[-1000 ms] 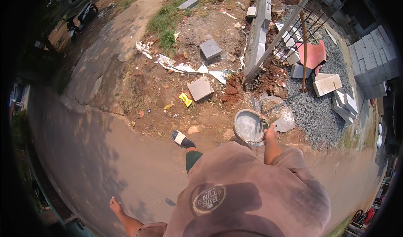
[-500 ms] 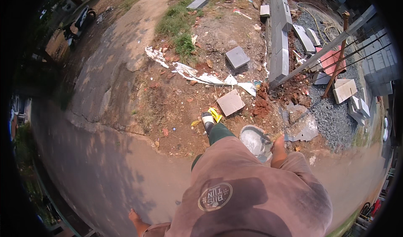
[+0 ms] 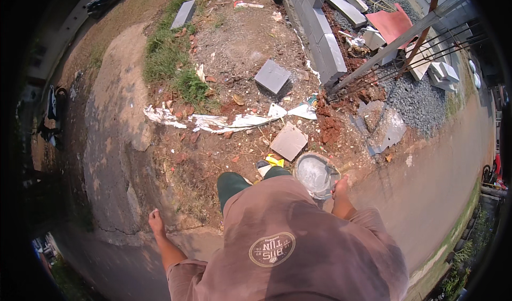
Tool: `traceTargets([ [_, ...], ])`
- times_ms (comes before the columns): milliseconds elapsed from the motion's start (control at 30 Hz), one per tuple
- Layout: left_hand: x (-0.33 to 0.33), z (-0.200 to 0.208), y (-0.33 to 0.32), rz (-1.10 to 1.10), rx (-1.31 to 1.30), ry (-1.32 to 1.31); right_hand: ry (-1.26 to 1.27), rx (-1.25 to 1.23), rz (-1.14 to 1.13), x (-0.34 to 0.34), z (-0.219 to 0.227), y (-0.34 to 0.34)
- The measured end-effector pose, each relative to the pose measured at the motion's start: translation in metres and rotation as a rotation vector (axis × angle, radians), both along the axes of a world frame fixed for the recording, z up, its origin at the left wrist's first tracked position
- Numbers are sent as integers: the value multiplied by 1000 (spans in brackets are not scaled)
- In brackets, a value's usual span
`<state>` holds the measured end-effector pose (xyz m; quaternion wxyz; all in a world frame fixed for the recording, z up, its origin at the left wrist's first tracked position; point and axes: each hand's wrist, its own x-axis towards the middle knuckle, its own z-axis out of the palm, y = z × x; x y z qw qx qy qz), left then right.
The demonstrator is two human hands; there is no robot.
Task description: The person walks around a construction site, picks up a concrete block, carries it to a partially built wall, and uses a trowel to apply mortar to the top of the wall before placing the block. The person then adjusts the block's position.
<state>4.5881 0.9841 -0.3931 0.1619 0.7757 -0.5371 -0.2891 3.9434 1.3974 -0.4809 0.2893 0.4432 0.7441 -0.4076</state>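
Note:
My right hand (image 3: 340, 187) is closed at the right edge of a round bucket (image 3: 326, 161), gripping its rim or handle. Pale grey residue coats the bucket's inside. On the other side of my body, my left hand (image 3: 156, 222) hangs away from everything, its fingers loosely curled with nothing visible in them. Just beyond the bucket a flat pale block (image 3: 289, 141) lies on the dirt. Beside it are a yellow scrap (image 3: 274, 161) and the tip of my shoe (image 3: 263, 166), below my dark green trouser legs.
A grey block (image 3: 272, 76) lies farther ahead, past a torn white strip (image 3: 232, 125). A low block wall (image 3: 320, 34) runs away to the right. Near it, a slanting pole (image 3: 392, 45) and thin rods (image 3: 453, 42) stick out over gravel (image 3: 418, 106). Grass (image 3: 165, 61) grows on the left.
I have stepped forward from the road toward the dirt, and the bucket has come along in my right hand. My left hand has swung forward and up from the lower edge.

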Motion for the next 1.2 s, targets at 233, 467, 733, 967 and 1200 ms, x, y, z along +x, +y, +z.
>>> traceTargets([
  [233, -78, -18, -235, -246, -21, -4, 170, -71, -138, 2, 14, -113],
  [467, -39, -80, -362, 40, 371, -140, 199, -47, -344, -7, 11, -247],
  [733, -123, -85, -509, -198, 54, -94, 138, 73, -415, -69, 11, -326],
  [967, -187, -97, -601, -201, 183, -129, 188, 78, -365, -148, -4, -439],
  [1200, -334, -81, -708, -369, 225, -312, 122, 223, -278, -277, 14, -536],
])
